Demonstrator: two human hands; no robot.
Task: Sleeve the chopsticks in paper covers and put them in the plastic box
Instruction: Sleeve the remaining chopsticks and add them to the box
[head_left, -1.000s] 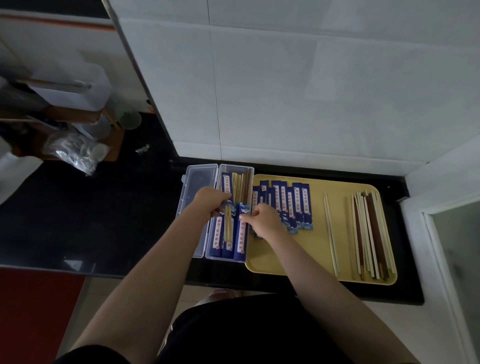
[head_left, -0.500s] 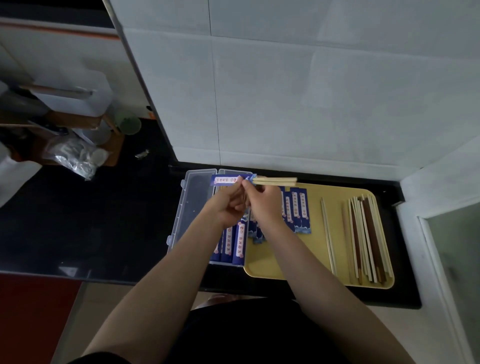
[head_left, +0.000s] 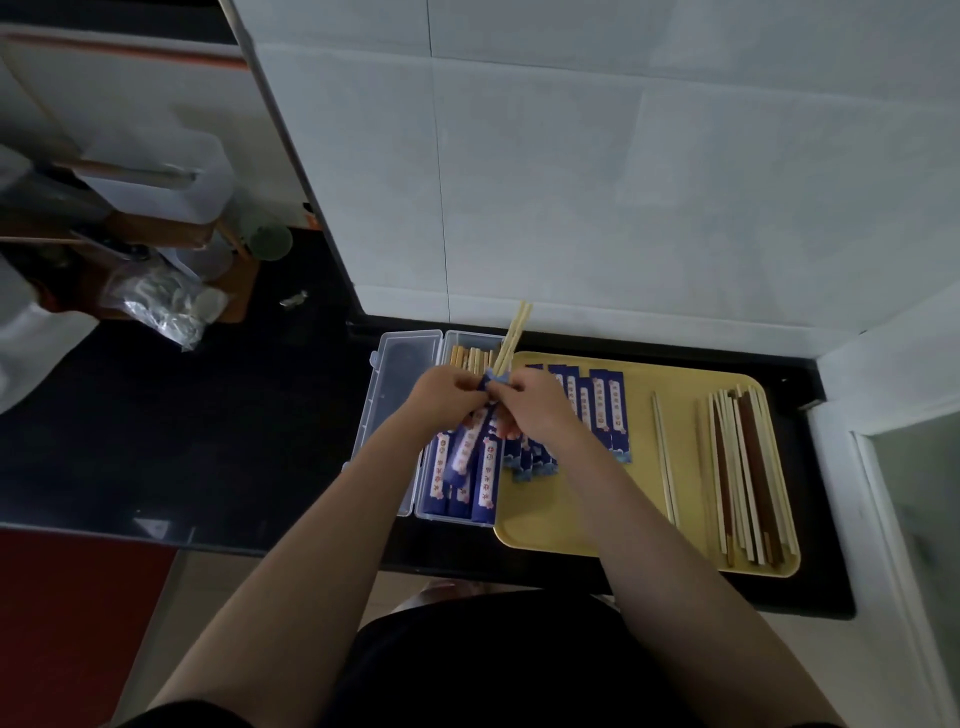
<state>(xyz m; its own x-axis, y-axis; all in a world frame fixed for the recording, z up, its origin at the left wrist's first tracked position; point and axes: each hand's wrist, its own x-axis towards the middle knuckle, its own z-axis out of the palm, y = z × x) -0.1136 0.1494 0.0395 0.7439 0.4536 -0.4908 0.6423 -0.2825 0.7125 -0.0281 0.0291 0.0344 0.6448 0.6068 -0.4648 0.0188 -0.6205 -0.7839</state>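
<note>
A: Delta vs 0.5 s ago: sleeved pair (head_left: 511, 338) was held level across the box top, now swung so bare tips point up/away at the wall tiles (head_left: 649, 182), sleeve end down toward the box. Hands dropped a bit too.

B: Grip?

A: Left hand (head_left: 447, 392) fingers curled, pinching the blue paper cover (head_left: 470, 441) at its mouth. Right hand (head_left: 535, 408) curled too, pinching same cover mouth from the other side. Both hold the one pair, just above the plastic box (head_left: 384, 415).

B: Box contents?

A: Lid flipped open on the left side. Several sleeved pairs (head_left: 488, 478) lie lengthwise in the tray part, bare wood ends at the far end. Hands block the mid section, can't count.

B: Surroundings?

A: Yellow tray (head_left: 571, 519) touching the box's right edge, on black counter (head_left: 208, 441). On tray: row of empty blue covers (head_left: 605, 410), partly hidden behind right hand; one loose pale pair (head_left: 665, 457) mid-tray; bundle of mixed pale + dark-brown chopsticks (head_left: 743, 467) along right side. Far left: crumpled plastic bag (head_left: 161, 306), white containers, blurry. Forearms cover near edge of the box and tray corner.
</note>
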